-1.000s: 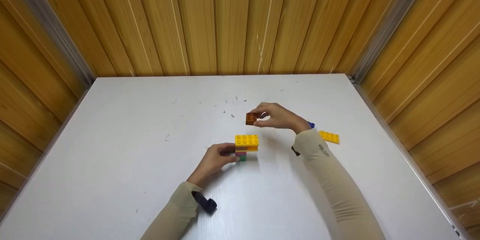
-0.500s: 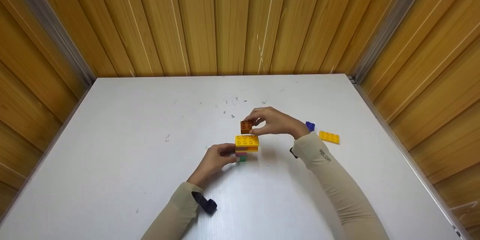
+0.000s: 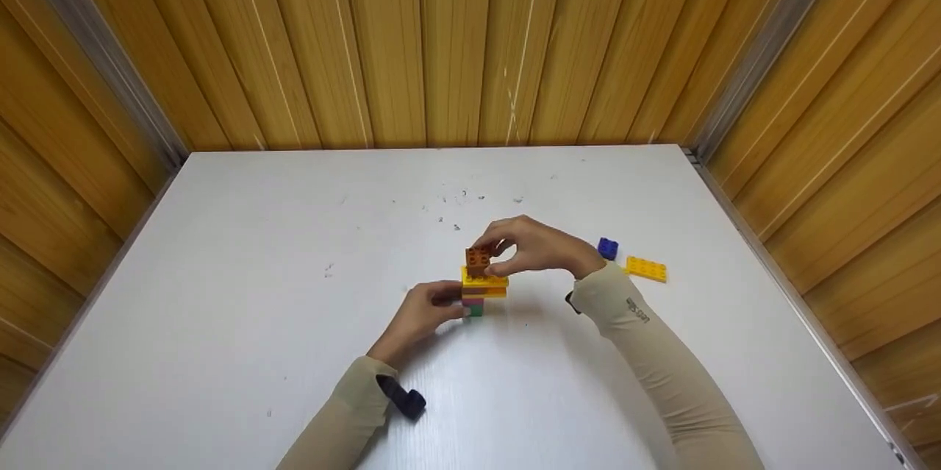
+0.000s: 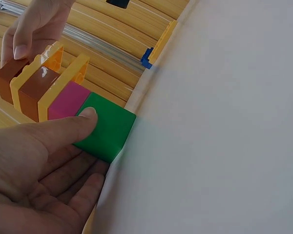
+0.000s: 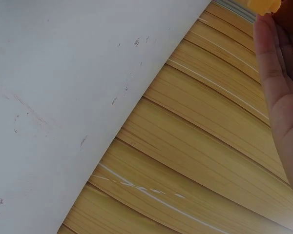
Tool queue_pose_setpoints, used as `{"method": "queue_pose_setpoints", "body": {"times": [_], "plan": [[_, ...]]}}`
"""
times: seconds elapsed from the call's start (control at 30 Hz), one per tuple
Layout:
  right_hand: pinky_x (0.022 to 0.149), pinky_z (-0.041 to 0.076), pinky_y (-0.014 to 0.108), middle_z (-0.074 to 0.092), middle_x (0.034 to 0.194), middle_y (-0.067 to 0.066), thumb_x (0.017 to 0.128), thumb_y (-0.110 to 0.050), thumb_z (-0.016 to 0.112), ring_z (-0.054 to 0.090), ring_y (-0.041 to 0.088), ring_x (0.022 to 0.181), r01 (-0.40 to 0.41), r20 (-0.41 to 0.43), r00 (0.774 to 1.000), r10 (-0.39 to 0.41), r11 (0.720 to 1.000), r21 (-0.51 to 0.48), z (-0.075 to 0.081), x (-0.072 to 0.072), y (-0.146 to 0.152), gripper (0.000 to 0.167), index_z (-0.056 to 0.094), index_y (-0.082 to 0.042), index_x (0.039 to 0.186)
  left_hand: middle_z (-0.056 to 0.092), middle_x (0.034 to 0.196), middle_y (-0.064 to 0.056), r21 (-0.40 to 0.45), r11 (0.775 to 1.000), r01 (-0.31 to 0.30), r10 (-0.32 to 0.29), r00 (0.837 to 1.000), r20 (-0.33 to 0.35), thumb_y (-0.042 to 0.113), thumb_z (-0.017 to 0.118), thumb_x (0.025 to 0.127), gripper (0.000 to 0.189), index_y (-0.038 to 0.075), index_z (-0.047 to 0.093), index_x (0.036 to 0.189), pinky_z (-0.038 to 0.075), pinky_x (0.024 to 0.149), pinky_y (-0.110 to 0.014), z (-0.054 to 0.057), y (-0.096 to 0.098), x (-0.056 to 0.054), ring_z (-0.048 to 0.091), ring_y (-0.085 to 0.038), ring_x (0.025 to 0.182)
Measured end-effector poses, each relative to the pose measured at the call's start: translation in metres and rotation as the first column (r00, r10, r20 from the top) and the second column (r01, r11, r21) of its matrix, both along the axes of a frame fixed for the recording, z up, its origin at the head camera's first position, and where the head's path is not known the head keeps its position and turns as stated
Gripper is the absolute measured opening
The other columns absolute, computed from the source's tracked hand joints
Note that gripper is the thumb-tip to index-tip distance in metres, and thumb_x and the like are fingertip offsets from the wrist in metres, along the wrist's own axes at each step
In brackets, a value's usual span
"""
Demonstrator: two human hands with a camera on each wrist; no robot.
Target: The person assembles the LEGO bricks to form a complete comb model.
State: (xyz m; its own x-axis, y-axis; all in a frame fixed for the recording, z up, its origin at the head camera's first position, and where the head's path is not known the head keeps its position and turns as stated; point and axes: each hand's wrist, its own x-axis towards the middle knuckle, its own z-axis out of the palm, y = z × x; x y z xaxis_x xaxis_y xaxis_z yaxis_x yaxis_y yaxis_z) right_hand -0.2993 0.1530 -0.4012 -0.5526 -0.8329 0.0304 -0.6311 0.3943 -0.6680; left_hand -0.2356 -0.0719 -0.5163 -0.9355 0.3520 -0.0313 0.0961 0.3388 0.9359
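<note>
In the head view, a stack of toy building blocks stands upright at the middle of the table. My left hand steadies its base, with the thumb on the green block and the fingers behind it. Above the green come a pink block, a yellow plate, a brown block and a second yellow plate. My right hand pinches another brown block at the left part of the top plate. It appears to touch the studs; whether it is fully seated, I cannot tell.
Right of the stack, a blue block and a loose yellow plate lie on the white table. Wood-patterned walls enclose the back and both sides. A black strap is on the left wrist.
My right hand has brought the brown block down and slightly left, from behind the stack onto its top plate. The blue block has come into full view. My left hand stays put.
</note>
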Motion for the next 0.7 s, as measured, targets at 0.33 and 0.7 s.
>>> {"method": "queue_pose_setpoints", "body": {"times": [0.33,0.7], "plan": [[0.088,0.055,0.033,0.068,0.108,0.01,0.086,-0.012,0.07,0.065,0.021,0.098,-0.023,0.01,1.0,0.023,1.0,-0.005,-0.0014,0.0025,-0.0031,0.031,0.067,-0.005,0.116,0.067,0.12,-0.011,-0.002,1.0,-0.002,0.002,1.0,-0.017,0.014,0.071,0.085,0.041,0.006,0.063,0.125,0.048,0.101,-0.04,-0.0016,0.0007,-0.0009,0.063,-0.025,0.113],[0.09,0.055,0.036,0.068,0.108,0.008,0.086,-0.014,0.069,0.065,0.02,0.098,-0.022,0.005,1.0,0.022,0.999,0.024,-0.0032,0.003,-0.0048,0.031,0.067,-0.006,0.116,0.068,0.119,-0.01,0.022,1.0,-0.018,0.019,1.0,-0.015,0.013,0.071,0.086,0.041,0.007,0.063,0.125,0.048,0.1,-0.041,-0.0012,0.0015,0.0,0.063,-0.024,0.112]]}}
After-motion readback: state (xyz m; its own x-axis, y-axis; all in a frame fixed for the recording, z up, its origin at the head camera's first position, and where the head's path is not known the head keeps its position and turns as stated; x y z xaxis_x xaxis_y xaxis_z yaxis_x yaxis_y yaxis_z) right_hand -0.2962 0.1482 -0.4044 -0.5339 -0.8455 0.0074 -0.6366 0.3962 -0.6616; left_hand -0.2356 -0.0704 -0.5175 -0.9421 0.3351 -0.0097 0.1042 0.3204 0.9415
